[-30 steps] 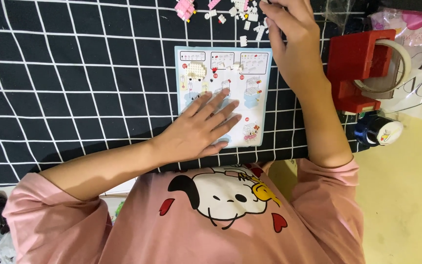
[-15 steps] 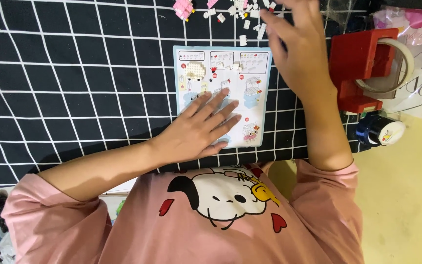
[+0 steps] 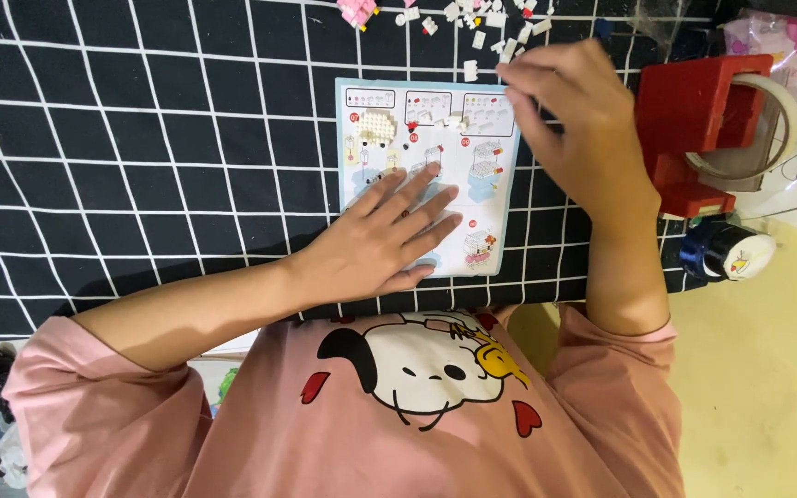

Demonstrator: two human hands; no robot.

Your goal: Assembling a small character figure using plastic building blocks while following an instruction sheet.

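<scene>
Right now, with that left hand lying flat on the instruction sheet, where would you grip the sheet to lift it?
Probably the instruction sheet at its far left corner, coming from the far side. It lies flat on the grid cloth; the left hand covers its near half, and the right hand hovers at the far right corner.

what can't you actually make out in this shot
Head view only:
- Right hand: fingertips curl toward the loose white bricks; the hand's back hides whether it grips one.
- Brick pile: cut off by the top edge, pieces too small to tell shapes.
- Instruction sheet: lower left covered by the flat left hand; drawings too small to follow.
- Red tape dispenser: its near end is hidden behind the right wrist.
</scene>
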